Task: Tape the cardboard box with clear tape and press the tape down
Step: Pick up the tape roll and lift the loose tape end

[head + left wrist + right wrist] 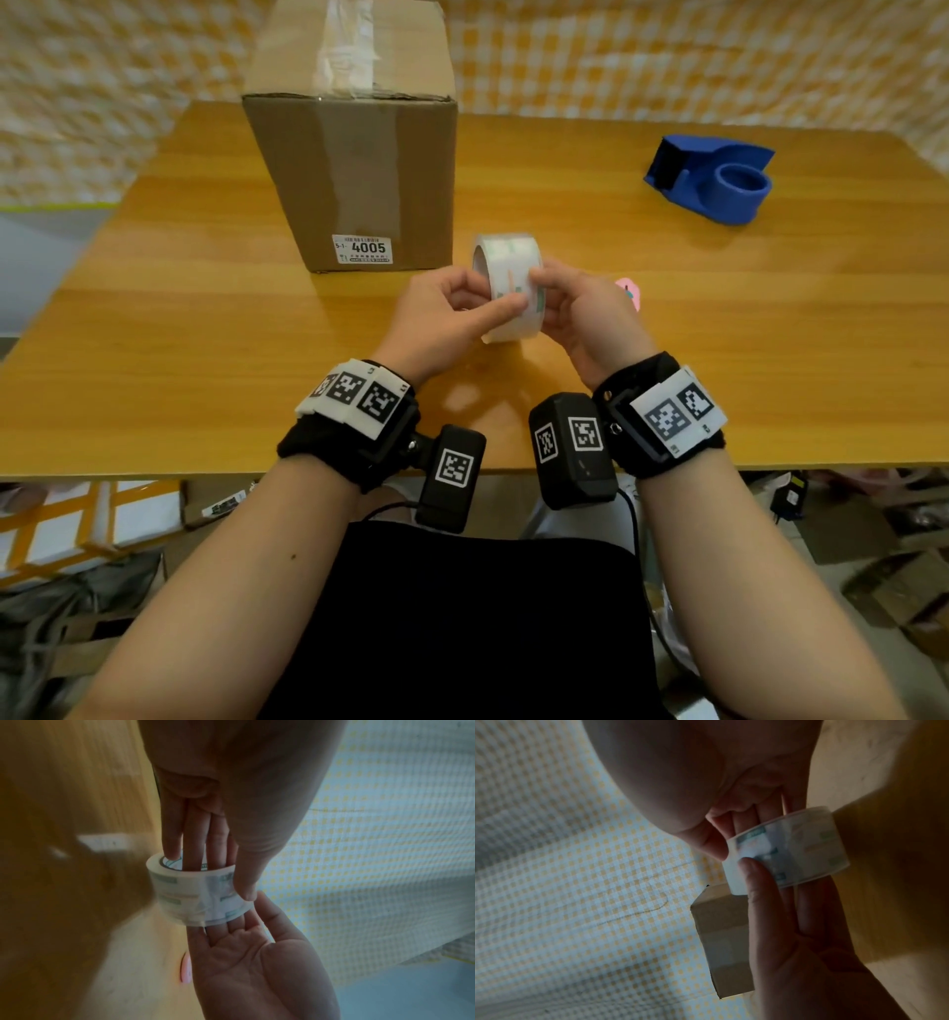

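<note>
A tall cardboard box [359, 169] with a white "4005" label stands at the back left of the table; shiny clear tape runs over its top seam and down its front. Both hands hold a roll of clear tape [508, 288] just above the table in front of the box. My left hand [462, 303] has its fingers [195, 845] inside the roll's core [190, 894] and its thumb on the outer face. My right hand [560, 298] cups the other side, thumb [716, 845] against the roll's edge [803, 850]. No loose tape end shows.
A blue tape dispenser [711, 177] with no roll in it sits at the back right of the wooden table [667, 334]. A small pink item [630, 292] lies just behind my right hand. Checked cloth hangs behind the table. Boxes and clutter lie on the floor below.
</note>
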